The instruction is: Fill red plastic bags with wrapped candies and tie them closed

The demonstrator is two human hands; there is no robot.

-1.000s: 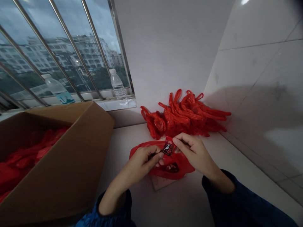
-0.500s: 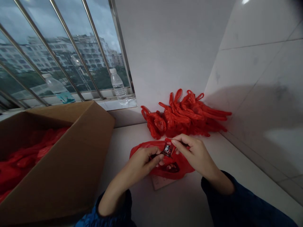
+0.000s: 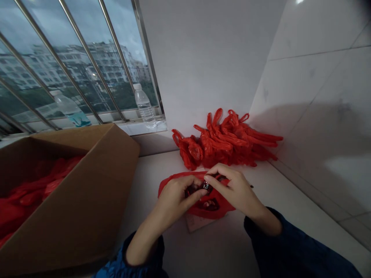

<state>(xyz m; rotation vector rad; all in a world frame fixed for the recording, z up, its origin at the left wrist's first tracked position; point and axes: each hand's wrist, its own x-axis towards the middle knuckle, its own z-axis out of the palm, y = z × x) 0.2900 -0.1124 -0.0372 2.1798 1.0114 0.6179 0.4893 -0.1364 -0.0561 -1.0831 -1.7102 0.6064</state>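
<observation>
Between my hands is a small dark wrapped packet (image 3: 206,186), largely covered by fingers. My left hand (image 3: 181,195) pinches it from the left, and the fingertips of my right hand (image 3: 230,187) close on its upper right side. Both hands are over a red plastic bag (image 3: 171,180) spread on the white surface. Another dark and red packet (image 3: 211,204) lies on the bag just below my fingers. Under the bag's near edge, part of a flat pinkish piece (image 3: 198,223) shows.
A cardboard box (image 3: 95,200) holding red bags (image 3: 31,191) stands at left. Tied red bags (image 3: 226,141) are heaped against the back wall. Two plastic bottles (image 3: 145,106) stand by the barred window. A tiny dark thing (image 3: 251,186) lies right of my right hand.
My hands have come closer together, and the packet, earlier held up with its face showing, is now mostly hidden by fingers. The tiny dark thing right of my right hand now shows.
</observation>
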